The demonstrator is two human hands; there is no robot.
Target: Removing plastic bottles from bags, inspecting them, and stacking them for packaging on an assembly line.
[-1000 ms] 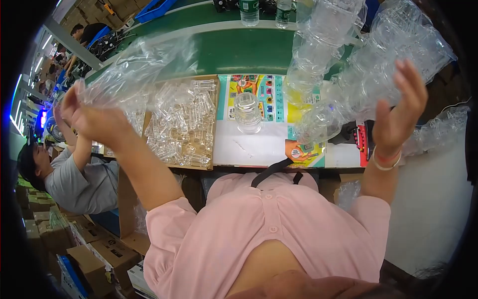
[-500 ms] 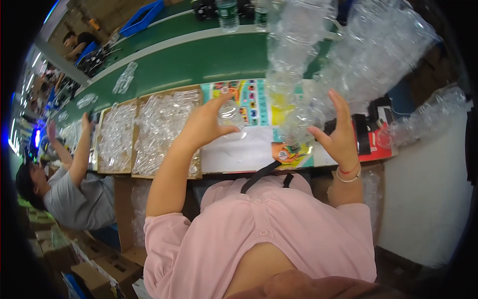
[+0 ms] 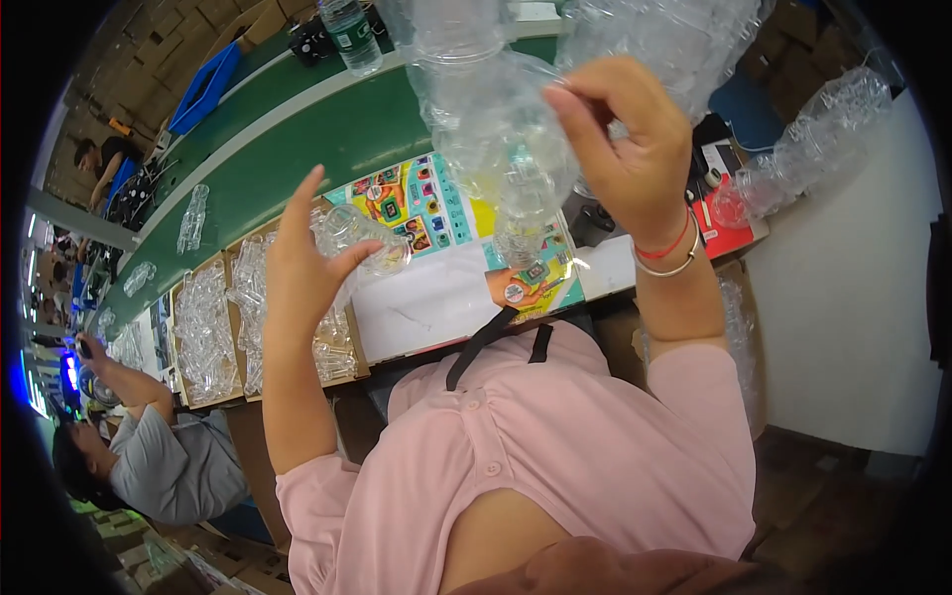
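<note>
Between your right hand's (image 3: 630,159) thumb and curled fingertips you pinch the edge of a long stack of nested clear plastic shells (image 3: 496,129), holding it up in front of you so it hangs over the colourful printed card (image 3: 436,213) on the bench. Your left hand (image 3: 302,263) has its fingers spread and straight, thumb out, with a single clear shell (image 3: 362,233) resting against the thumb side — whether it truly grips it you cannot tell from this angle.

Half a second ago that left hand was lower, reaching onto the card; now it is raised with one shell drawn apart from the stack, and a second ago both arms were flung wide with the plastic stretched between them. It looks as though one piece has just been separated off.

Beyond your left wrist sit cardboard trays (image 3: 208,337) packed with more clear shells, then the green conveyor belt (image 3: 297,159) with a water bottle (image 3: 352,35) at its far edge. At lower left a co-worker in a grey shirt (image 3: 174,471) bends over the same line
</note>
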